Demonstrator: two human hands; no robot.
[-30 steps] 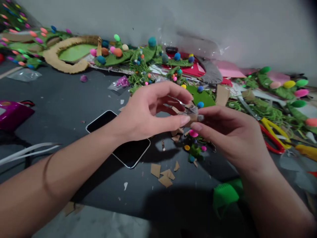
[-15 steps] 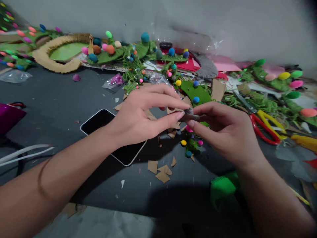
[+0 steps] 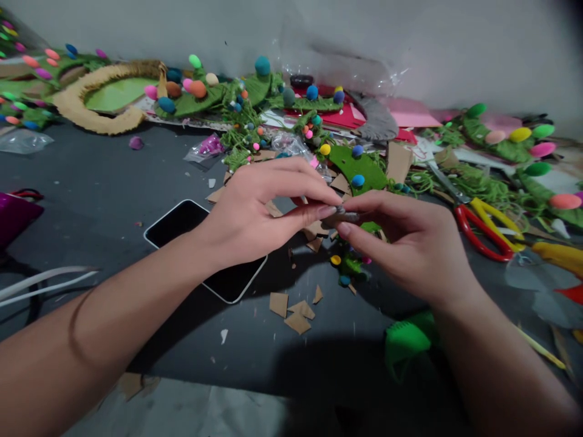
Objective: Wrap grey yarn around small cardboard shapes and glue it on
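Between my two hands, above the dark table, is a small grey piece (image 3: 350,216) that looks wrapped in yarn; fingers hide much of it. My left hand (image 3: 262,212) pinches its left end between thumb and fingertips. From the right, the thumb and forefinger of my right hand (image 3: 412,246) close on the other end. Below my left wrist lies a phone (image 3: 232,285) with a dark screen. Torn cardboard bits (image 3: 298,321) are scattered beneath the hands, beside a green piece with small coloured balls (image 3: 350,267).
Scissors (image 3: 483,233) with red and yellow handles lie at the right. A green plastic object (image 3: 410,337) sits under my right forearm. Along the wall are a tan wrapped ring (image 3: 68,106), green decorations with coloured balls (image 3: 195,106) and red paper (image 3: 341,118). White cables (image 3: 45,282) are at the left.
The grey piece has turned slightly and shows less above my left fingertips. Both hands keep their pinch, with fingers shifted a little. The view has moved slightly.
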